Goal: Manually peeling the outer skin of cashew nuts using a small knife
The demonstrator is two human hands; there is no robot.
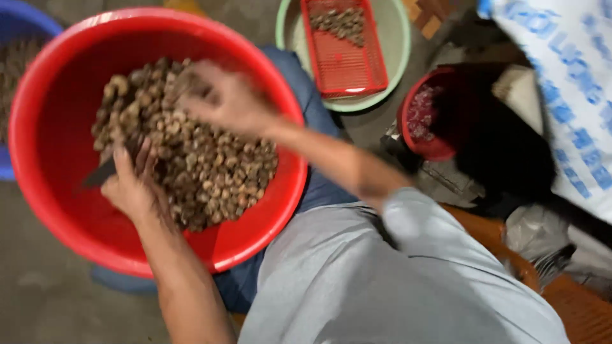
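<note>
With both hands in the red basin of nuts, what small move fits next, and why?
Probably the right hand closes on one nut and lifts it toward the left hand. The right hand lies blurred on the nut pile in the red basin; the left holds a dark blade.

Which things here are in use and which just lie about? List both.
In use: left hand holding a dark blade; right hand on the heap of brown nuts; big red basin.
Lying about: red slotted tray in the green bowl; small red bucket; blue tub; white printed sack.
</note>
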